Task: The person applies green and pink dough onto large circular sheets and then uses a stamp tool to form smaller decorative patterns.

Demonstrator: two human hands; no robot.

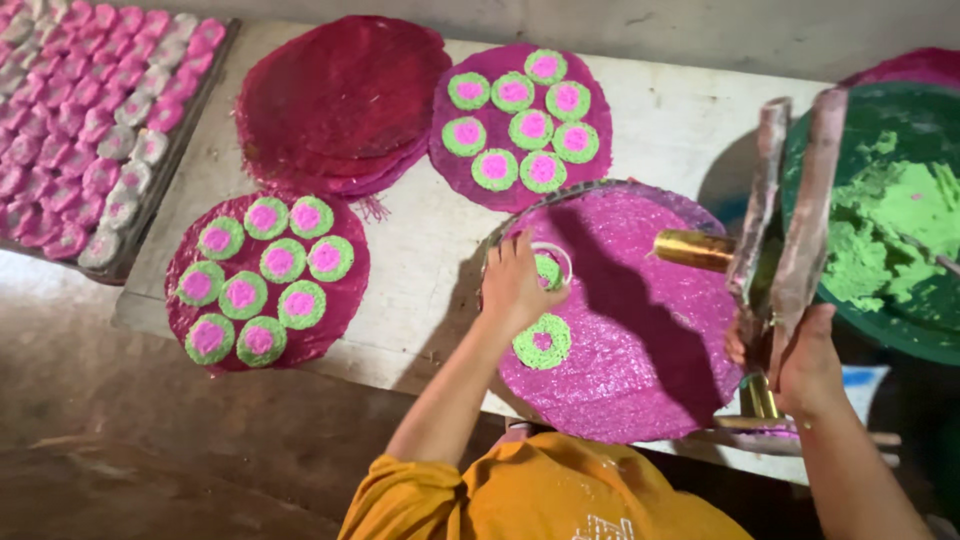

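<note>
My left hand (512,285) rests on a round pink mat (630,330) and grips a small clear ring mould (552,262) with green filling inside it. Just below the hand lies one finished green ring cake with a pink centre (542,340). My right hand (805,365) holds the lower end of a long two-armed press tool (790,210) with a brass cylinder (695,249) at its side, raised over the mat's right edge.
A green bowl of green paste (885,220) stands at the right. Two dark mats (268,282) (520,125) each carry several green-and-pink cakes. A stack of bare red mats (345,100) lies behind. A tray (95,130) at the left holds several pink and white cakes.
</note>
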